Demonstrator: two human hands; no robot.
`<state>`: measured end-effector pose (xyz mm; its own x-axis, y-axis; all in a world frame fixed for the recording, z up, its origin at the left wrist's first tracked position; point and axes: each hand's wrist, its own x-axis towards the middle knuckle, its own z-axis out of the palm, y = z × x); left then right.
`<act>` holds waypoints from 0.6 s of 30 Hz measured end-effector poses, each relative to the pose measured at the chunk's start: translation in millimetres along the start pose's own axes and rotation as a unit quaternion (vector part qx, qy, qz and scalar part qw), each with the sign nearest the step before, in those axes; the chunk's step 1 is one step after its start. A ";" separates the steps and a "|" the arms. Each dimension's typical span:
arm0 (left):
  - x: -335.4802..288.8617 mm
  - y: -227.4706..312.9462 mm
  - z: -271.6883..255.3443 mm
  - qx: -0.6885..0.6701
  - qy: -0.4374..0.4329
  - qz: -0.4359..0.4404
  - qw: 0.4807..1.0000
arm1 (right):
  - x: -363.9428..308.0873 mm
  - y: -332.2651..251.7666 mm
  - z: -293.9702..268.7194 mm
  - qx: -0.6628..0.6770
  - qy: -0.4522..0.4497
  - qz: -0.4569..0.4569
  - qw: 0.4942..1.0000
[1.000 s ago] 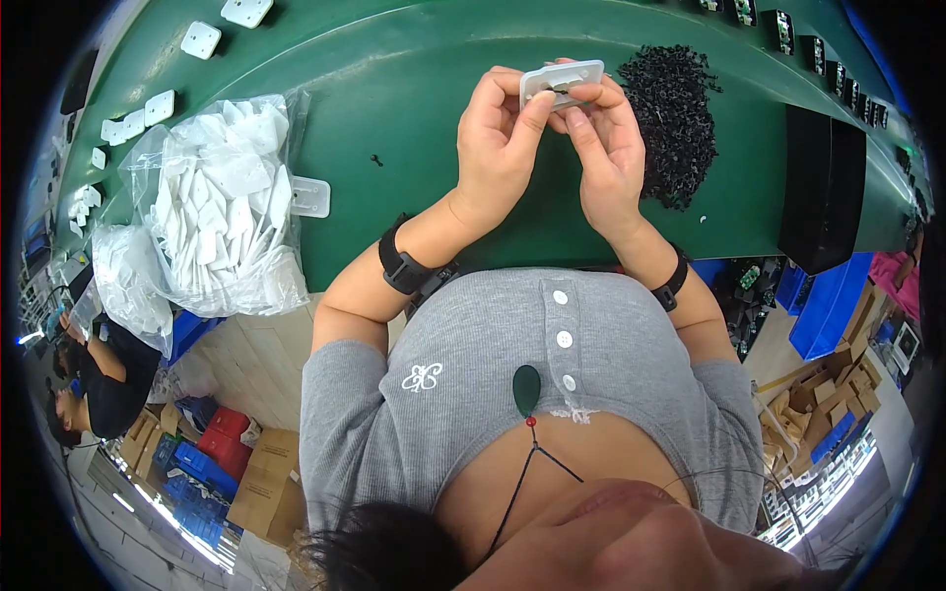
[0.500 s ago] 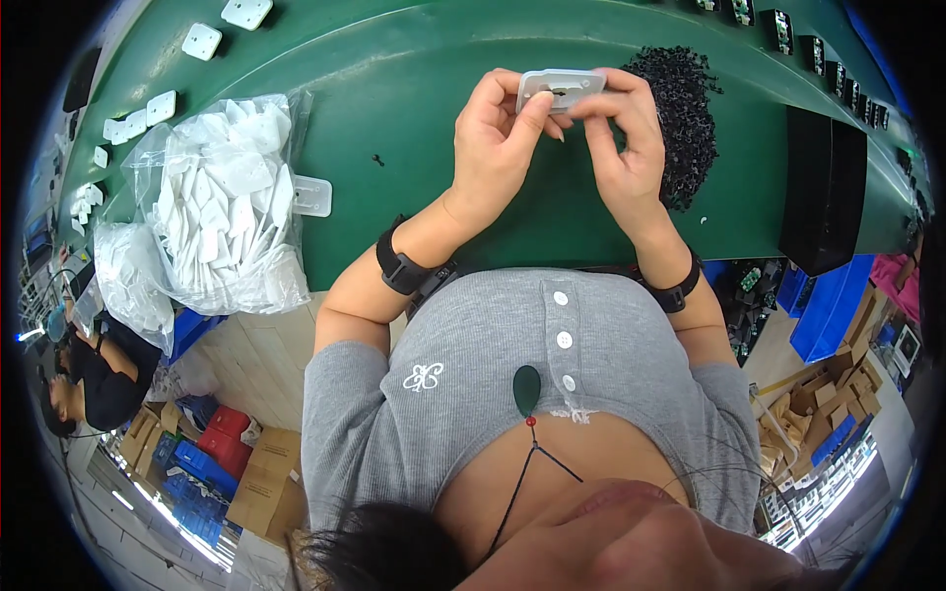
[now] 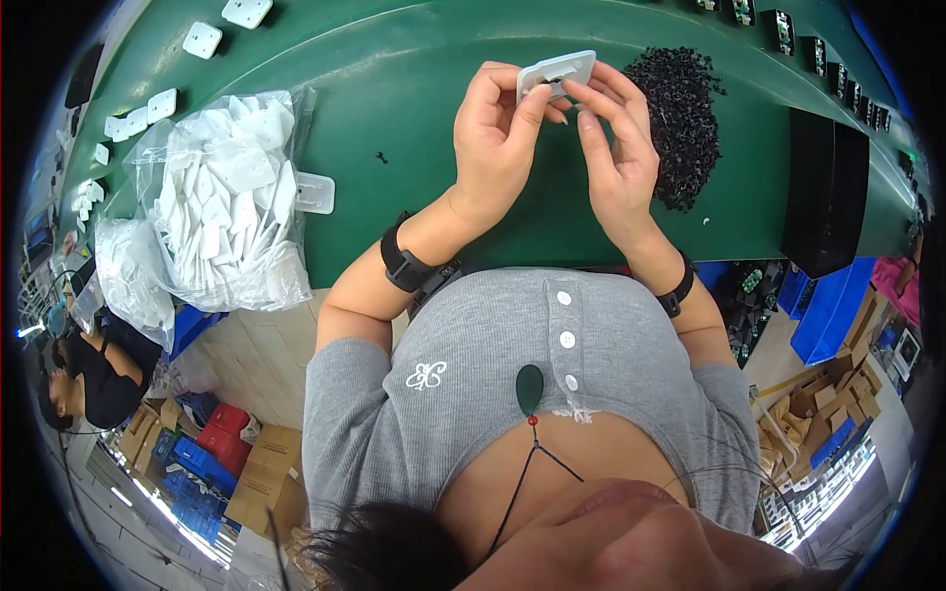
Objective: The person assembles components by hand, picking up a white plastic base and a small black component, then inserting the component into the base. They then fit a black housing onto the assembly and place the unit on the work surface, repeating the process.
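Observation:
A white plastic cover plate (image 3: 583,67) is held up over the green bench, tilted. My left hand (image 3: 498,138) grips its left end, with the thumb on the inner face by a small black part (image 3: 555,81). My right hand (image 3: 621,148) has its fingers at the plate's right side, the index fingertip touching near the black part; its thumb stands apart. A heap of small black plastic parts (image 3: 685,128) lies just right of my right hand. One loose black part (image 3: 381,157) sits on the bench to the left.
A clear bag of white covers (image 3: 227,197) stands at the left, with one cover (image 3: 316,194) beside it. More white covers (image 3: 202,40) lie at the far left. A black box (image 3: 826,192) is at the right; circuit board pieces (image 3: 783,32) line the far right. A person (image 3: 108,360) works at left.
The plate has tilted, its right end rising. My right fingers have shifted left and up, bringing the index fingertip to the plate's inner face.

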<state>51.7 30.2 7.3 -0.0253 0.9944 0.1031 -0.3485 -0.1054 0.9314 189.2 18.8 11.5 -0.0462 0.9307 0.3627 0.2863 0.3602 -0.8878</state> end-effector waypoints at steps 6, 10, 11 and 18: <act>-0.9 -1.6 -2.5 0.056 -0.012 0.051 0.997 | -3.6 -3.5 0.3 0.146 -0.030 0.113 0.982; -1.4 -0.8 -1.6 0.047 -0.018 0.041 0.998 | -2.0 -5.8 0.6 0.230 -0.020 0.164 0.959; -1.6 -0.2 -1.1 0.047 -0.018 0.041 0.998 | -2.1 -6.1 1.0 0.245 -0.016 0.171 0.954; -1.6 -0.1 -0.3 0.016 -0.020 0.015 1.000 | -1.2 -0.6 1.3 0.242 -0.007 0.163 0.957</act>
<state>51.5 28.6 6.9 0.0023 0.9895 0.1443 -0.3170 -0.1362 0.9386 187.9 17.6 11.2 -0.0444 0.9981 0.0435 -0.1879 0.0344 -0.9816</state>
